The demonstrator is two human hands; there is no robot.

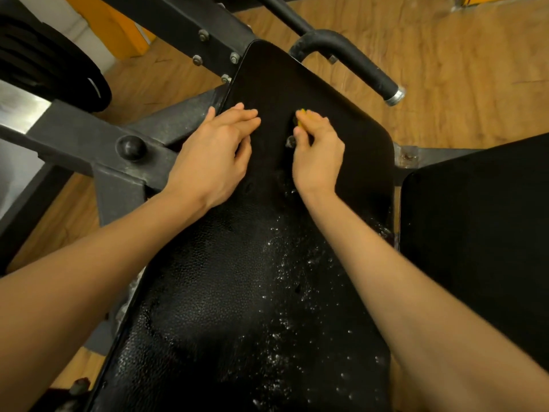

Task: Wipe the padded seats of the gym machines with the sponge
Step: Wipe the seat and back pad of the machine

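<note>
We've only got one view here, the head cam, so nothing overlaps with another angle. It sits above the black seat (267,263) and looks steeply down and forward along it, pretty close in. Both forearms reach in from the near edge toward the far end. Wide lens, so the frame (118,171) on the left and the floor (460,69) far right bend a bit.

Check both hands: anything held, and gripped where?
Right hand grips the yellow sponge, pressed on the padded seat; only its far tip shows, so where it is gripped cannot be told. Left hand rests flat, empty.
</note>
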